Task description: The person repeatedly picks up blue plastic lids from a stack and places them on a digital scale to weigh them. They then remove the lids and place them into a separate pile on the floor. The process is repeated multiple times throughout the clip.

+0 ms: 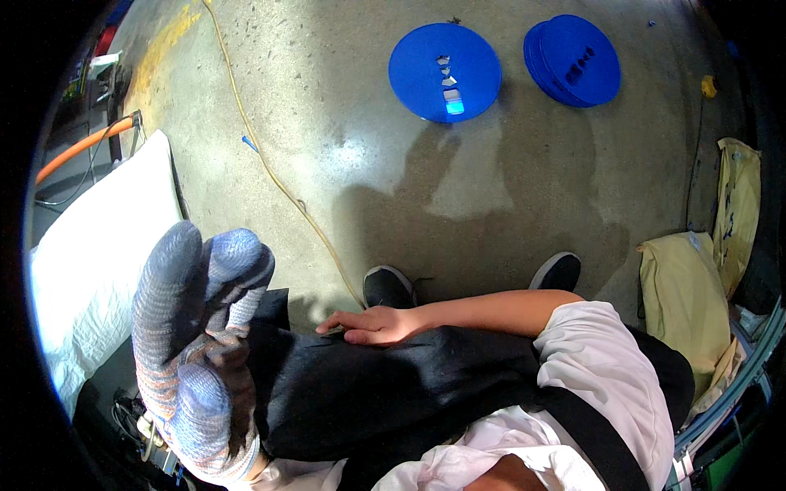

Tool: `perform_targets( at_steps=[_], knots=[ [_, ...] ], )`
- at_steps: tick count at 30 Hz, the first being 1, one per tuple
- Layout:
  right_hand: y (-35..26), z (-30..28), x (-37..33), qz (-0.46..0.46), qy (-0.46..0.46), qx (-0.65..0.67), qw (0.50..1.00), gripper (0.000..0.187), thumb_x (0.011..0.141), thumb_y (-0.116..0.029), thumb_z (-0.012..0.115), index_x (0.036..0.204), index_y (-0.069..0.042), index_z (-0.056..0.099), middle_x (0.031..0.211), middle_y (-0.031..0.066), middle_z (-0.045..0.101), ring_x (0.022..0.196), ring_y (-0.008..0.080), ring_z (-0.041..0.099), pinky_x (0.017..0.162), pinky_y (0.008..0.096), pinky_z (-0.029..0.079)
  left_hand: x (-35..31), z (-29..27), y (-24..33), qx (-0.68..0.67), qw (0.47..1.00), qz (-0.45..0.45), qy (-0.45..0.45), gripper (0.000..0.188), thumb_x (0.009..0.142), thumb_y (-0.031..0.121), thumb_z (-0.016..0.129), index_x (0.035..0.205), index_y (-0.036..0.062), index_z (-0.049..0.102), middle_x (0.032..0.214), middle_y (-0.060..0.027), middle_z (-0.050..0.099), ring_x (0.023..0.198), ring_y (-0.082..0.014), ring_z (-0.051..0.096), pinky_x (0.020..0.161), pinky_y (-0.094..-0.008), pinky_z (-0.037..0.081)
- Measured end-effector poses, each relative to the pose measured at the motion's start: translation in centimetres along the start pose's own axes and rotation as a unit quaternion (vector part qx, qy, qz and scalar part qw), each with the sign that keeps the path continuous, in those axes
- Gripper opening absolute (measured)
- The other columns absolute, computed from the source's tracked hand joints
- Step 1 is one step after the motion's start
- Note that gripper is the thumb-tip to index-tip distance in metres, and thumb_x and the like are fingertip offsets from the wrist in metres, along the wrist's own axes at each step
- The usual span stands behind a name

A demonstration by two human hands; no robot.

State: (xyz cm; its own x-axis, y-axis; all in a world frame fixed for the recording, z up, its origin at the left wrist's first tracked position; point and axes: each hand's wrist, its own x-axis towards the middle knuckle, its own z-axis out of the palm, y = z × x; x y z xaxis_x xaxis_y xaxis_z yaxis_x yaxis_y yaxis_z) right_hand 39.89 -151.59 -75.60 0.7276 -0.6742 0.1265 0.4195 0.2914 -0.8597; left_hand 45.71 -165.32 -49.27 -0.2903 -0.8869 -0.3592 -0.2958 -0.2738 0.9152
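My left hand (201, 352) is raised close to the camera in a grey-blue knit glove with dirty fingertips. Its index finger points up, the other fingers bend loosely, and the thumb stands apart; nothing shows between them. Across my lap, on dark cloth (409, 376), lies my bare right hand (378, 325), palm partly turned up. Its fingers are loosely stretched and I see nothing in them. Beside my left hand is a white sack (106, 254). On the floor ahead are a blue round disc (409, 74) with cut-outs and a stack of similar blue discs (565, 57) to its right.
A yellowish cord (270, 168) runs along the concrete floor toward my shoes (389, 286). A small blue piece (250, 144) lies by the cord. At the far left is an orange hose (86, 147). Tan sacks (684, 282) stand on the right near a metal frame (749, 360).
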Motion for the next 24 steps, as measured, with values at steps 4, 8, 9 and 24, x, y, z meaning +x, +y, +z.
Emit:
perform_targets(
  at_steps=[4, 8, 9, 24],
  knots=[
    [0.5, -0.1, -0.5, 0.025, -0.008, 0.003, 1.000, 0.060, 0.101, -0.054, 0.026, 0.148, -0.018, 0.019, 0.094, 0.0166, 0.057, 0.088, 0.0335, 0.062, 0.083, 0.0407, 0.045, 0.5, 1.0, -0.2, -0.005, 1.000, -0.002, -0.001, 0.084, 0.087, 0.042, 0.065, 0.146, -0.0048, 0.027, 0.135, -0.0265, 0.049, 0.121, -0.0402, 0.052, 0.107, -0.0542, 0.035],
    [1.0, 0.0, -0.8, 0.035, -0.011, 0.006, 0.999, 0.061, 0.101, -0.055, 0.025, 0.150, -0.018, 0.016, 0.106, 0.0172, 0.055, 0.094, 0.0350, 0.060, 0.089, 0.0416, 0.044, 0.3, 1.3, -0.1, -0.003, 1.000, 0.002, -0.007, 0.083, 0.087, 0.042, 0.064, 0.145, -0.0051, 0.028, 0.135, -0.0265, 0.049, 0.121, -0.0400, 0.053, 0.107, -0.0545, 0.035],
    [1.2, 0.1, -0.7, 0.034, -0.013, 0.007, 0.999, 0.061, 0.101, -0.054, 0.024, 0.150, -0.018, 0.016, 0.110, 0.0173, 0.053, 0.095, 0.0348, 0.060, 0.090, 0.0416, 0.043, 0.3, 1.3, -0.1, -0.004, 1.000, 0.006, -0.003, 0.083, 0.087, 0.042, 0.064, 0.145, -0.0052, 0.028, 0.135, -0.0265, 0.049, 0.121, -0.0400, 0.053, 0.107, -0.0546, 0.035],
    [-0.6, -1.1, -0.5, 0.028, 0.033, -0.030, 0.999, 0.056, 0.099, -0.041, 0.047, 0.145, -0.013, 0.032, 0.117, 0.0146, 0.054, 0.102, 0.0270, 0.057, 0.091, 0.0370, 0.045, -0.6, 1.6, 0.6, 0.023, 1.000, 0.010, 0.017, 0.084, 0.087, 0.043, 0.065, 0.145, -0.0045, 0.028, 0.134, -0.0264, 0.050, 0.120, -0.0407, 0.053, 0.107, -0.0528, 0.036]
  ],
)
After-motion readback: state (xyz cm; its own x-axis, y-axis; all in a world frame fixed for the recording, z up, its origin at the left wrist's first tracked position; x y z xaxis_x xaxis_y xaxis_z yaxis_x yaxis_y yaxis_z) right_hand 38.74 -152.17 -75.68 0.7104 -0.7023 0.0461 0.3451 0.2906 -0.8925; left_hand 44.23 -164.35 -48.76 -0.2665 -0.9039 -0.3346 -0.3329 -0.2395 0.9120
